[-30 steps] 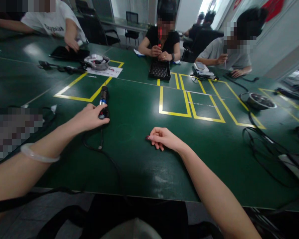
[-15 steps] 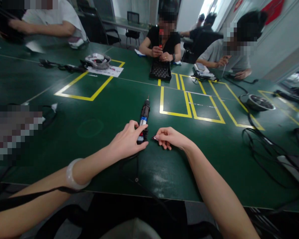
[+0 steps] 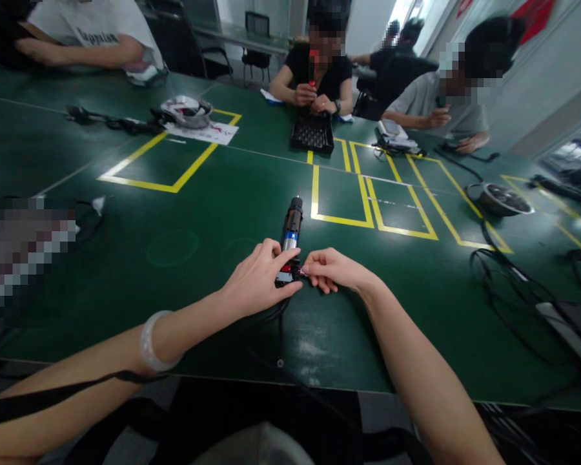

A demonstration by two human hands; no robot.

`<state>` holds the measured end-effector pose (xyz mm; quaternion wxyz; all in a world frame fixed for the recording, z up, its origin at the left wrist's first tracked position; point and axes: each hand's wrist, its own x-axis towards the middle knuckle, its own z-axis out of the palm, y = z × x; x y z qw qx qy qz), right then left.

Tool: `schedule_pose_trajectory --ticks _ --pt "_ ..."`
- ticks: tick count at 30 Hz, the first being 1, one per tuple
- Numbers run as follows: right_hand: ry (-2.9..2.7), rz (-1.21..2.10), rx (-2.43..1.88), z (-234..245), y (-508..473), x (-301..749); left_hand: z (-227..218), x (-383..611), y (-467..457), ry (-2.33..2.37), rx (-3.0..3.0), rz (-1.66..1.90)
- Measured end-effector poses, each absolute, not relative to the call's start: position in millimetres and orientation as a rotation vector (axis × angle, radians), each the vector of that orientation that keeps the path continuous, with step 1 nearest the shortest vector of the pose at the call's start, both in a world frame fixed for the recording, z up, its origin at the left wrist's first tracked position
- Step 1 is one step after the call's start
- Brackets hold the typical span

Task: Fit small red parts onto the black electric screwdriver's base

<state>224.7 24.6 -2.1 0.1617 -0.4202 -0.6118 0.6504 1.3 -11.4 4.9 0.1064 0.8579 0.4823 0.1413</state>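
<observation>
An electric screwdriver (image 3: 292, 226) lies on the green table with its bit pointing away from me. My left hand (image 3: 264, 271) grips its rear part, thumb and fingers around the body. A black cable trails from its back end toward the table's front edge. Close against the tool's right side, my right hand (image 3: 326, 268) pinches a small shiny piece between thumb and forefinger. The piece meets the screwdriver's rear side; its kind is too small to make out. My other right fingers are curled.
Yellow tape rectangles (image 3: 341, 223) mark the table. A black tray (image 3: 312, 134) stands before a person opposite. A metal bowl (image 3: 506, 199) and tangled black cables (image 3: 501, 284) lie at right. A bundled bag (image 3: 188, 113) sits on paper at the back left.
My left hand has moved right with the screwdriver, bringing its rear part up to the small piece. My right hand has stayed nearly still.
</observation>
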Motion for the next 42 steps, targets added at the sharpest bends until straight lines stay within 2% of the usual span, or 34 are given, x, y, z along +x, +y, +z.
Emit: schedule_pose_trajectory --ticks 20,42 --pt "-1.804 1.628 -1.445 12.9 14.5 204.9 6.7 1.8 -11.8 1.455 2.540 0.379" --pt "-1.829 1.570 -1.252 2.0 11.0 197.9 7.9 4.0 -1.2 1.599 2.540 0.330"
